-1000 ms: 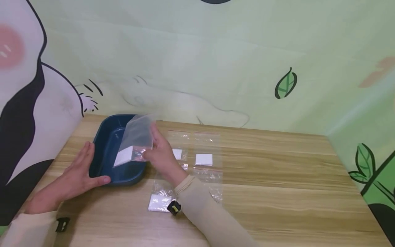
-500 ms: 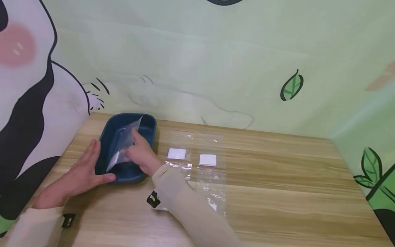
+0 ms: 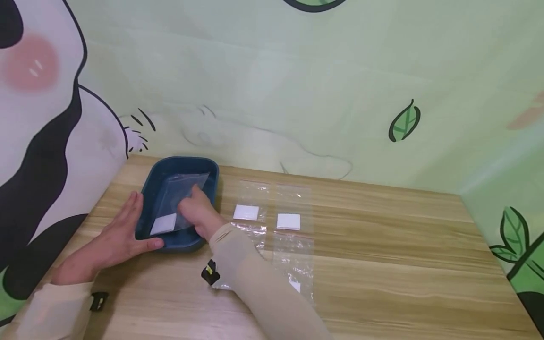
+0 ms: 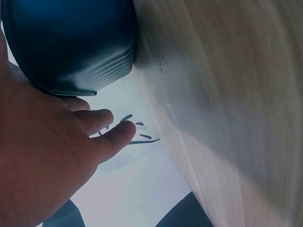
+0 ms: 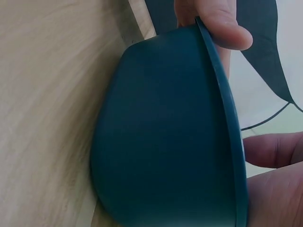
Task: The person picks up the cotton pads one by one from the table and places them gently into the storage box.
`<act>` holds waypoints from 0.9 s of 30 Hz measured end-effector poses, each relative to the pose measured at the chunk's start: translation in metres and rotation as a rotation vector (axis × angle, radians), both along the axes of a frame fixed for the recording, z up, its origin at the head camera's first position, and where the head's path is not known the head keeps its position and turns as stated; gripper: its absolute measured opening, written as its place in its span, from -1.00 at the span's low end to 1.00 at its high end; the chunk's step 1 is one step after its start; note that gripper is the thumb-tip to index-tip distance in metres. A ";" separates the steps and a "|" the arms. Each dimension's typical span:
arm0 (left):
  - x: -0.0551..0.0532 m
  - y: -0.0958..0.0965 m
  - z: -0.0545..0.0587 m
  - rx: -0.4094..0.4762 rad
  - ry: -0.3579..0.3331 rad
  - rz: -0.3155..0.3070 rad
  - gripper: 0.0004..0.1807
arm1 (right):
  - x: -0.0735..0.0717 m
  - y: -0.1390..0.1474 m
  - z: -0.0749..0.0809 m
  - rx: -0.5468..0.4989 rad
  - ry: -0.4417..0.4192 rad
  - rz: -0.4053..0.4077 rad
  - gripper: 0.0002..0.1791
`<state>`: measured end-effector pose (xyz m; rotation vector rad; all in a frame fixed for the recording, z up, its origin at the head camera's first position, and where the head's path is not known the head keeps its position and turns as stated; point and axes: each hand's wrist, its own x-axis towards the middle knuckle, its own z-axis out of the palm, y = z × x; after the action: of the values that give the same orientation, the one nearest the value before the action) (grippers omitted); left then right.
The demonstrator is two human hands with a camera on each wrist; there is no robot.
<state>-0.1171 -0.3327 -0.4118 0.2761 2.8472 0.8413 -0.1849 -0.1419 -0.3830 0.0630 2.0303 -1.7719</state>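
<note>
**The bag could slide back out of the tray**

The right hand (image 3: 193,208) is down inside the blue tray (image 3: 211,166). It rests on a clear bag (image 3: 180,196) that lies flat on the tray floor. I cannot tell if the right fingers are pinching the bag or just pressing on it, because the back of the hand hides them. A small white square (image 3: 163,224) sits in the bag's near corner, just left of those fingers.

The left hand (image 3: 116,236) lies on the table (image 3: 382,264) with its fingers straight and a little apart. They lean on the tray's outer wall, and the thumb touches the near rim. It grips nothing.

Here is what I think could go wrong. The bag is thin and slippery. If it sticks to the right fingers when they lift, it may come up with them and flop over the rim. The tray looks light too. The left fingers only lean on it, so a bump from the right wrist could push it away from them.

More clear bags (image 3: 291,222) with white squares lie on the table, just right of the right hand. The sleeve (image 3: 255,278) already covers part of one, so it could drag that bag along or sweep it out of line.
</note>
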 end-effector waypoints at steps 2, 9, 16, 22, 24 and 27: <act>0.000 -0.001 -0.001 0.007 0.000 0.003 0.41 | 0.000 0.000 0.001 0.015 -0.013 0.007 -0.12; 0.002 0.001 -0.003 0.030 -0.017 0.008 0.41 | -0.005 -0.003 -0.002 0.019 -0.054 -0.010 -0.06; 0.003 0.000 -0.001 0.020 -0.011 0.007 0.41 | -0.006 -0.009 -0.008 0.000 -0.045 -0.083 -0.04; 0.003 -0.001 0.000 0.029 -0.009 0.004 0.40 | -0.006 -0.012 -0.008 0.014 -0.036 -0.100 -0.01; 0.003 0.000 0.000 0.031 -0.008 0.002 0.40 | -0.007 -0.011 -0.008 0.033 -0.042 -0.086 -0.02; 0.002 0.001 0.001 0.032 -0.010 0.003 0.40 | -0.011 -0.010 -0.007 0.048 -0.042 -0.072 -0.03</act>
<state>-0.1146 -0.3320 -0.4105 0.2702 2.8279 0.8868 -0.1959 -0.1522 -0.3902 0.1891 2.0643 -1.7501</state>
